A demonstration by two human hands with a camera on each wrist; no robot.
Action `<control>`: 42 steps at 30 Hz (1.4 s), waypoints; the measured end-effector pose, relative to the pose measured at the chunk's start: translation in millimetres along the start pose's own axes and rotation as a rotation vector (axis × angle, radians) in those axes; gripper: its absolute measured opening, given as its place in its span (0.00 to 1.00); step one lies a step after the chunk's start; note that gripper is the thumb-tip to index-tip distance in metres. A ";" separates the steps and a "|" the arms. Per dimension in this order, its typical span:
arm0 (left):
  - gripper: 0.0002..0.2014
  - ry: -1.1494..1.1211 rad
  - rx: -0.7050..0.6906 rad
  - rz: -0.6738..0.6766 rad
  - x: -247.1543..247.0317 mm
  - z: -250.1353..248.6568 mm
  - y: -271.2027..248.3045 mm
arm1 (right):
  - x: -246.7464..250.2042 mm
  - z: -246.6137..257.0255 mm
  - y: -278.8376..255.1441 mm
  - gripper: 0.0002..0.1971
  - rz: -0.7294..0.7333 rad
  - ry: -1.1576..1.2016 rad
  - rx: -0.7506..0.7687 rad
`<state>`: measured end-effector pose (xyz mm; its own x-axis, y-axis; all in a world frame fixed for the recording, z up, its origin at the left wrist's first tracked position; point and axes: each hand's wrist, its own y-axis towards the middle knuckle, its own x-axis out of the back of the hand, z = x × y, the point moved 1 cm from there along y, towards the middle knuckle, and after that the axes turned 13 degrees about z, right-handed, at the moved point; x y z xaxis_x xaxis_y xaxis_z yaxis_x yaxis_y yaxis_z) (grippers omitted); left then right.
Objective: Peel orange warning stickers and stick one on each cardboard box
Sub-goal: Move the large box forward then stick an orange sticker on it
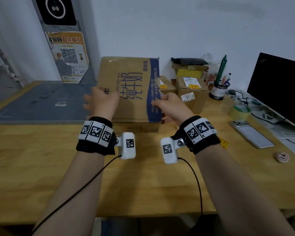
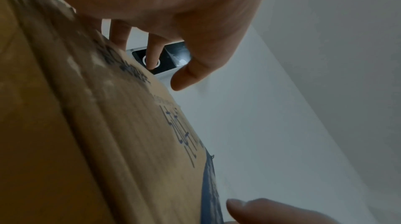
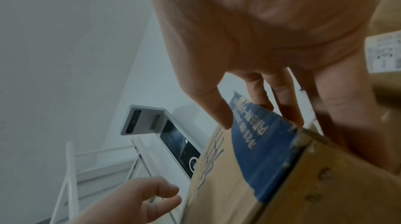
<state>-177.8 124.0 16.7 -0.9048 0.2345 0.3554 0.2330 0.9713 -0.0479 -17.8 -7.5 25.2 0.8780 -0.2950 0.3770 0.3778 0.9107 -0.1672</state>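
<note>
We have milk carton box [image 1: 129,89] tilted up at desk [image 1: 143,184] rear. Right hand [image 1: 170,106] clamps its blue side edge — thumb front, fingers behind. Left hand [image 1: 101,101] fingers spread, loose, near left edge. Judged stiff, bulky, weight unknown — grip opposite edges.

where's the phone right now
In the head view, the phone lies flat on the table's right side, in front of the black monitor.

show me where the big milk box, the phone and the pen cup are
big milk box [image 1: 133,92], head view, on its printed brown top face
phone [image 1: 251,134], head view, on the middle of its back
pen cup [image 1: 219,91], head view, on its dark side wall
</note>
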 end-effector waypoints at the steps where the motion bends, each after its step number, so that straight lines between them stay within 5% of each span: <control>1: 0.25 -0.016 -0.019 -0.006 -2.5 -6.1 -7.5 | 6.6 2.0 -7.4 0.07 -0.023 0.003 -0.004; 10: 0.16 -0.093 -0.035 0.237 -48.2 -36.9 -55.2 | 68.9 -25.8 -43.8 0.26 -0.164 -0.192 -0.082; 15: 0.24 -0.069 0.031 0.371 -78.8 -7.5 -26.1 | 80.6 -52.0 -41.2 0.32 -0.121 -0.224 -0.149; 22: 0.24 -0.073 0.027 0.380 -86.3 -14.0 -46.0 | 78.5 -75.3 -29.7 0.29 -0.046 -0.187 -0.204; 26: 0.35 -0.012 0.047 0.320 -103.9 11.1 -8.8 | 77.1 -80.1 -18.0 0.22 -0.002 -0.157 -0.206; 31: 0.38 0.045 0.067 0.319 -117.3 23.1 13.3 | 74.0 -87.8 -11.4 0.16 0.022 -0.114 -0.189; 33: 0.32 0.071 0.061 0.335 -118.3 10.3 -6.6 | 77.2 -89.2 -13.0 0.15 0.020 -0.130 -0.194; 37: 0.03 0.104 -0.106 0.323 -120.1 -33.8 -67.8 | 100.8 -97.0 -15.3 0.26 -0.081 -0.269 -0.275; 42: 0.10 -0.052 -0.291 0.487 -157.8 -49.3 -84.5 | 141.8 -127.4 -20.9 0.16 -0.164 -0.469 -0.394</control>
<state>-37.2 2.9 10.7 -0.6827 0.6616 0.3102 0.7098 0.7012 0.0666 136.2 -105.2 -33.9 0.6109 -0.1823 0.7704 0.6550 0.6629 -0.3626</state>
